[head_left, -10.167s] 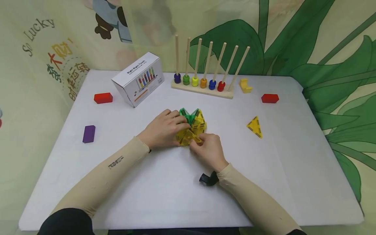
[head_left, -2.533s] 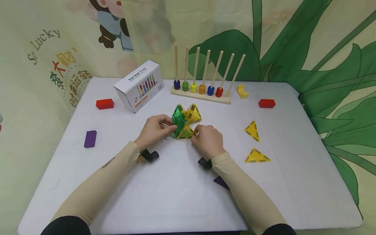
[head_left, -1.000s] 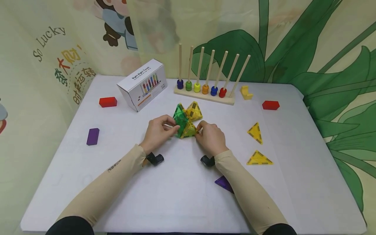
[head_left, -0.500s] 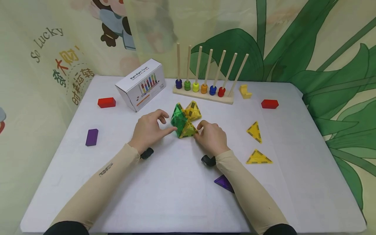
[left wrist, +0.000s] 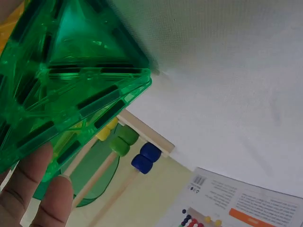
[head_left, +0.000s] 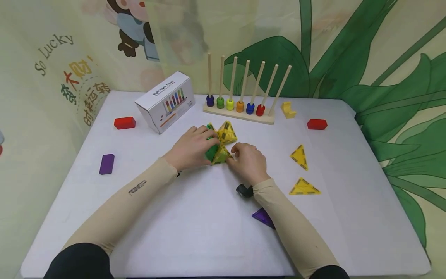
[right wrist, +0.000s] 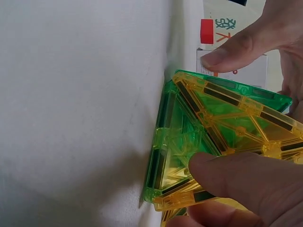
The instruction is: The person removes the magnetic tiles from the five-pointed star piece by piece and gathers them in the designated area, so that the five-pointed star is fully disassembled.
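Observation:
In the head view, a small structure of see-through magnetic tiles stands mid-table. It has green triangular tiles (left wrist: 94,80) on its left and yellow triangular tiles (head_left: 227,133) at the back and front right. My left hand (head_left: 193,149) grips the green side from above and covers most of it. Two of its fingertips lie against the green tiles in the left wrist view. At the near right corner my right hand (head_left: 249,162) pinches a yellow tile (right wrist: 236,123), its thumb pressed on the face in the right wrist view. Some right fingertips are hidden behind the structure.
Two loose yellow triangular tiles (head_left: 299,157) lie on the right, and a purple triangular tile (head_left: 263,218) is partly under the right forearm. Behind stand a white box (head_left: 165,101) and a wooden peg rack (head_left: 238,112) with beads. Red blocks (head_left: 124,123) and a purple block (head_left: 106,164) lie around.
Half a second ago the left hand was spread beside the green tiles; now it reaches over and grips them. The right hand keeps its hold. Since the oldest frame, a second loose yellow tile lies right.

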`<state>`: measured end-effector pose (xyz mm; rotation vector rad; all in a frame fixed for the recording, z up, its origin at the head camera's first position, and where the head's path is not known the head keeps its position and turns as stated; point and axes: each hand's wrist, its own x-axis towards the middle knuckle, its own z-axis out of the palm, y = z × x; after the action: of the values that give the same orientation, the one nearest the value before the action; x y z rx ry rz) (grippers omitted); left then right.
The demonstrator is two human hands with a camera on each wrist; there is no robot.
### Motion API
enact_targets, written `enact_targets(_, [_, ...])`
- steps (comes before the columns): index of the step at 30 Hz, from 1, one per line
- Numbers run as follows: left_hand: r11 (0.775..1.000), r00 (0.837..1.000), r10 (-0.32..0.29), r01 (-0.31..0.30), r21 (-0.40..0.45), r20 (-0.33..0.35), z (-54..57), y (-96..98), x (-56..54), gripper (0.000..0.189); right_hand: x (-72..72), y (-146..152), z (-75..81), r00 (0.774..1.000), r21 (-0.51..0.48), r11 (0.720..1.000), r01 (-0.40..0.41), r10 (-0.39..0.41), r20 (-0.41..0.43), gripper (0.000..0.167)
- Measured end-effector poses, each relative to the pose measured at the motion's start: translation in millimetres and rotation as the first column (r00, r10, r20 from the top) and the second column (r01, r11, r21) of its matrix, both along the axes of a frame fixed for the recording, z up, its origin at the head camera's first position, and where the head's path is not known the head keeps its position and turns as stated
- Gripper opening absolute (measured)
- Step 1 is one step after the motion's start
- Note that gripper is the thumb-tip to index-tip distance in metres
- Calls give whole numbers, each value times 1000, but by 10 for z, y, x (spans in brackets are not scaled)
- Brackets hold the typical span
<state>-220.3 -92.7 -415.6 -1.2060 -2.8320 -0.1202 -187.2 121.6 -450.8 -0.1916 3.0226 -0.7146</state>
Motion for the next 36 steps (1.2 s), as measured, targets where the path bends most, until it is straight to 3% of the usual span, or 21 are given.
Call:
enact_targets(5, [998, 999, 1, -4, -67, -39, -34, 54, -23, 72, -7, -26, -15, 1000, -10, 1000, -11, 11, -13, 29])
enact_targets(12, [997, 992, -3, -7, -75, -129, -90, 85, 2, 70, -12, -36, -26, 999, -9, 1000, -18, 17, -33, 23])
enact_targets(36, [999, 988, -11, 4, -44, -155, -176, 38, -11, 72, 35, -41, -21, 996, 1, 999, -32, 32, -80, 19])
